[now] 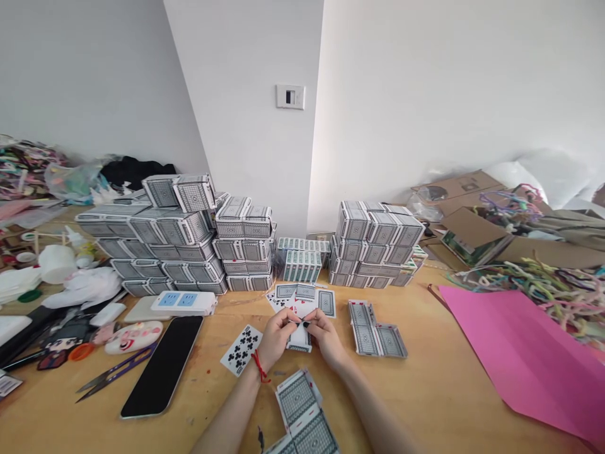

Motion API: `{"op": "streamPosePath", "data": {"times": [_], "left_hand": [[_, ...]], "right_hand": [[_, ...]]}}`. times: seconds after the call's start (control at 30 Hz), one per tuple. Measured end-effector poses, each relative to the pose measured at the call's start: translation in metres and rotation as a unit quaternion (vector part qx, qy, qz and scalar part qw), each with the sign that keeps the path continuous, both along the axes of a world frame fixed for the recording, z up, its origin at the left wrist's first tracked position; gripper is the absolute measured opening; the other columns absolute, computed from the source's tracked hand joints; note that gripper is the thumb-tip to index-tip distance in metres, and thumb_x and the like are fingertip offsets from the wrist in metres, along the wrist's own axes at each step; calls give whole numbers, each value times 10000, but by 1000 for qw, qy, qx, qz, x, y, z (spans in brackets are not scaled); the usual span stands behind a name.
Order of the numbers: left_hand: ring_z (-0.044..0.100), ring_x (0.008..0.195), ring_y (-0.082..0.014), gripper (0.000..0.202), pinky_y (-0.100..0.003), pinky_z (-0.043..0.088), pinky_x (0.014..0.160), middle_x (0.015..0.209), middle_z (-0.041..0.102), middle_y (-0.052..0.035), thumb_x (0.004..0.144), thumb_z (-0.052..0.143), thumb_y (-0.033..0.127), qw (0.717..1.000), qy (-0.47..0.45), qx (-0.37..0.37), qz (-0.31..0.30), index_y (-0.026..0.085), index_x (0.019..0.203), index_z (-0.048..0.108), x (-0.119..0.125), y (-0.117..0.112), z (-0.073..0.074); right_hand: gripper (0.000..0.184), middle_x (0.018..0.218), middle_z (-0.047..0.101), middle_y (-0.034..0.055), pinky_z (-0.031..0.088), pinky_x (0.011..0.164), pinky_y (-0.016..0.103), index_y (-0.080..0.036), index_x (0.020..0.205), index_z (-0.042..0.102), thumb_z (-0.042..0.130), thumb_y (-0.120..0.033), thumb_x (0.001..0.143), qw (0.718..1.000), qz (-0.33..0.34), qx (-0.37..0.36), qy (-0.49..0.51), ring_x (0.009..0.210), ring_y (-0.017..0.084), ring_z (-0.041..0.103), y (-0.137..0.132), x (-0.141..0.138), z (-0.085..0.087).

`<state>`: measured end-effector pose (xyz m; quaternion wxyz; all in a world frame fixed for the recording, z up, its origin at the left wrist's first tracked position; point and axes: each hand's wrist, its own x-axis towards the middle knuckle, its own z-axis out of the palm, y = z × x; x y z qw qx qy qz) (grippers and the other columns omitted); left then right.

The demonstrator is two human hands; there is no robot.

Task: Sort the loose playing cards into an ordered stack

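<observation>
My left hand [276, 337] and my right hand [326, 337] meet over the wooden table [425, 391], fingers pinched together on a small folded playing-card piece [299, 337] held between them. A red string circles my left wrist. Loose cards [302, 296] lie just beyond the hands. A ten of clubs [241, 350] lies face up to the left. Folded card boxes [377, 328] sit to the right, and more card pieces [302, 410] lie between my forearms.
Stacks of card boxes stand at the back left [174, 239] and back right [375, 246]. A black phone [163, 366], scissors [116, 375] and a power strip [184, 302] lie at the left. A pink paper sheet [515, 353] and pipe cleaners [553, 284] fill the right.
</observation>
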<state>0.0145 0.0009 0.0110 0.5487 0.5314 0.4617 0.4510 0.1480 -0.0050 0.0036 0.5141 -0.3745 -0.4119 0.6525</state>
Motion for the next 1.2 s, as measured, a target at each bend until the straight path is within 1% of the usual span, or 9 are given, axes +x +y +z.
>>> {"op": "streamPosePath", "data": {"times": [0.13, 0.3, 0.4, 0.5, 0.7, 0.83, 0.97, 1.07, 1.2], "left_hand": [[344, 441, -66, 55, -183, 246, 437, 504, 401, 60, 626, 496, 185, 999, 10, 29, 16, 161, 670, 519, 1, 0, 0], [355, 442, -71, 52, -190, 248, 437, 490, 421, 54, 597, 517, 190, 1000, 5, -1, 2, 155, 631, 536, 2, 0, 0], [381, 469, -76, 44, -191, 270, 458, 507, 451, 47, 591, 523, 184, 1000, -7, 1, 2, 153, 617, 541, 2, 0, 0], [402, 486, -81, 79, -190, 289, 468, 538, 479, 40, 608, 522, 196, 1000, -28, -2, 6, 155, 670, 548, 2, 0, 2], [419, 494, -81, 137, -185, 311, 466, 578, 510, 34, 628, 517, 217, 997, -67, -19, 26, 154, 743, 553, 1, 0, 5], [416, 490, -81, 133, -183, 308, 464, 554, 492, 41, 637, 517, 214, 998, -60, -14, 20, 156, 748, 559, 0, -1, 5], [450, 530, -97, 181, -196, 333, 495, 619, 535, 23, 653, 479, 218, 997, -73, -12, 0, 155, 791, 576, -1, -2, 7], [460, 551, -106, 187, -201, 339, 508, 632, 551, 20, 641, 461, 213, 997, -73, -14, 5, 155, 761, 592, 0, -2, 8], [434, 517, -100, 148, -200, 318, 489, 564, 524, 26, 617, 467, 208, 999, -47, -12, 20, 147, 666, 592, 0, -2, 9]], "right_hand": [[155, 553, 452, -57, 270, 460, 197, -197, 722, 456, 541, -210, 593, 1000, -6, 1, -7, 476, 87, 377, 1, 0, -1], [141, 499, 424, -73, 252, 449, 193, -191, 637, 451, 554, -156, 548, 1000, -11, 10, -18, 449, 77, 346, 2, 0, 3], [141, 522, 453, -62, 261, 456, 194, -186, 589, 445, 565, -141, 530, 999, -27, 12, -12, 475, 84, 370, 2, 0, 6], [148, 537, 476, -56, 276, 456, 197, -187, 624, 463, 596, -187, 558, 999, -31, -8, 7, 471, 86, 390, 0, -1, 8], [192, 575, 526, -36, 331, 493, 216, -183, 735, 535, 621, -285, 598, 998, 10, -38, 45, 497, 100, 451, 0, 3, 8], [135, 564, 519, -38, 331, 482, 213, -180, 691, 551, 609, -234, 582, 998, -31, -44, 43, 499, 102, 447, 2, 3, 2], [108, 576, 519, -39, 320, 472, 203, -180, 683, 552, 582, -196, 580, 996, -63, -45, 39, 504, 98, 436, 2, 1, 0], [102, 553, 497, -45, 316, 467, 199, -176, 673, 545, 573, -190, 576, 996, -50, -53, 49, 493, 94, 424, 1, 1, 2], [79, 543, 474, -51, 298, 459, 190, -172, 641, 522, 562, -177, 573, 997, -46, -48, 34, 482, 84, 400, 0, 1, 3]]}}
